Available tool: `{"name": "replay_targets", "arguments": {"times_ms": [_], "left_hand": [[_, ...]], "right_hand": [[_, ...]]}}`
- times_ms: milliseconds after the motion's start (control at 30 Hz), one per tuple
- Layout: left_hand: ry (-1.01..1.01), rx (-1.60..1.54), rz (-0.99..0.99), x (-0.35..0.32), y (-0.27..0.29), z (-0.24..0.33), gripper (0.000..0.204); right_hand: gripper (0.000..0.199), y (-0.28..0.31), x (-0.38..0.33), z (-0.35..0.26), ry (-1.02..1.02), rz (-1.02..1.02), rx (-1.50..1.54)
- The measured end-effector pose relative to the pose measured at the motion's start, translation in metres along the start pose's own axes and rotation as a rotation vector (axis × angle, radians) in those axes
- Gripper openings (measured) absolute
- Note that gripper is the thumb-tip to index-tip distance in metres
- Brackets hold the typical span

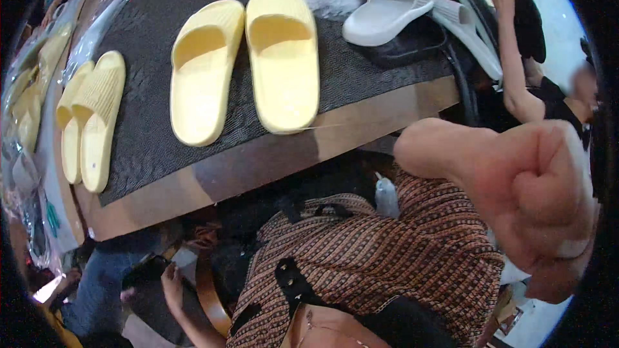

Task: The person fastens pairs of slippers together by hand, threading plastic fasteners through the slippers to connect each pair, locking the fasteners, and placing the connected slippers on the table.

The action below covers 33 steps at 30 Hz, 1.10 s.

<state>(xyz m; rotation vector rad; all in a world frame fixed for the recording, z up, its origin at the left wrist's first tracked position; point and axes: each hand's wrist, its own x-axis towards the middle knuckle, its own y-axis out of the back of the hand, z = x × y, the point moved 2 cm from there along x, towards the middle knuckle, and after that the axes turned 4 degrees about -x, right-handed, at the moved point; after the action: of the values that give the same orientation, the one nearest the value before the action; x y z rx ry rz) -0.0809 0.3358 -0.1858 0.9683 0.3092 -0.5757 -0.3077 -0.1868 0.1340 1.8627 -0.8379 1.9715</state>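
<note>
My right hand point(516, 187) is raised close to the camera at the right. Its fingers are curled into a fist, one thick digit points left, and nothing shows in it. At the lower left, a small hand that appears to be my left hand point(171, 283) is beside a dark flat object point(147, 270); I cannot make out whether it grips it. A pair of pale yellow slides, the left slide point(201, 84) and the right slide point(284, 71), stands on the black textured mat point(145, 109). Neither hand touches them.
More yellow slides point(100, 116) stand at the mat's left. Grey slides point(387, 13) rest at the right beside a black object point(406, 48). A wooden table edge point(213, 180) runs in front. Another person's arm point(512, 64) is at the far right, a jeans-clad leg point(100, 283) lower left.
</note>
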Motion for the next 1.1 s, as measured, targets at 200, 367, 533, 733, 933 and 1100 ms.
{"name": "replay_targets", "arguments": {"times_ms": [200,367,533,733,933,1100], "left_hand": [[-0.019,-0.057,0.032,-0.011,0.025,0.117,0.032],[-0.180,-0.036,0.013,-0.019,0.031,0.165,0.032],[-0.287,0.097,-0.056,-0.024,0.023,0.183,0.031],[-0.325,0.076,-0.068,-0.025,0.017,0.184,0.030],[-0.404,0.134,-0.059,-0.032,0.011,0.208,0.030],[-0.453,0.108,-0.075,-0.045,0.004,0.224,0.028]], "right_hand": [[0.018,0.005,-0.006,-0.016,-0.005,-0.160,0.200],[0.018,0.035,0.000,-0.033,0.004,-0.190,0.275],[0.017,0.046,0.003,-0.051,-0.008,-0.185,0.244],[0.017,0.052,-0.004,-0.050,-0.005,-0.185,0.201],[0.017,0.061,-0.002,-0.062,-0.010,-0.064,0.148],[0.017,0.076,-0.005,-0.072,0.026,0.018,0.204]]}}
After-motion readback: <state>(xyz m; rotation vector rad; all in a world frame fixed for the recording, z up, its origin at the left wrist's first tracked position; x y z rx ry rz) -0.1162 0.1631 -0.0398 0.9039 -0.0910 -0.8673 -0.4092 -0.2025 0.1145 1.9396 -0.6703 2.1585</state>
